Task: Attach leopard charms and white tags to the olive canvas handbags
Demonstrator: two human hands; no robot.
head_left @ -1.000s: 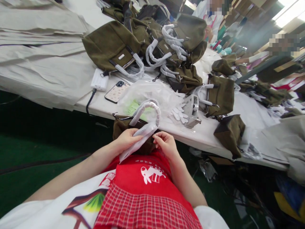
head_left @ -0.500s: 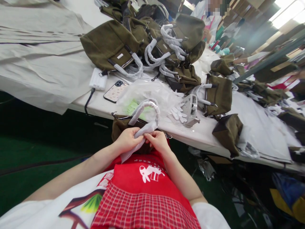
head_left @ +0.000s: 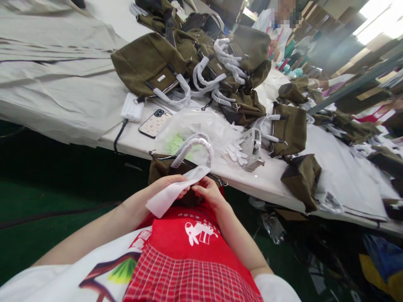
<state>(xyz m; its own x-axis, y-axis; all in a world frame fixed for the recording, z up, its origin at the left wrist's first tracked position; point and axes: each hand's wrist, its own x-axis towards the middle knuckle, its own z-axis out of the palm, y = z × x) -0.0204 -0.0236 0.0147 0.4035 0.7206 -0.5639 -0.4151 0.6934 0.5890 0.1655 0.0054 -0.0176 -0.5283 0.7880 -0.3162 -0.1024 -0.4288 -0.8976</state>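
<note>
An olive bag (head_left: 159,168) with a zipped top lies against my red apron at the table edge. Its handle (head_left: 208,153) arches up, wrapped in white strip. The loose end of the white strip (head_left: 163,200) hangs down to the left, over the fingers of my left hand (head_left: 171,183). That hand is closed under the strip, at the lower end of the handle. My right hand (head_left: 208,189) pinches at the handle's base just beside it, its thumb and fingertips together; what lies between them is too small to tell.
On the white table (head_left: 107,136) are a power bank (head_left: 132,108) with a cable, a phone (head_left: 155,123), a clear plastic bag (head_left: 195,121), a white tape dispenser (head_left: 252,144) and several olive bags (head_left: 151,67). A person (head_left: 277,37) stands at the far side.
The loose strip end has swung up and left, now lying across my left hand's fingers. My left hand has shifted beneath it, and my right hand has moved slightly down.
</note>
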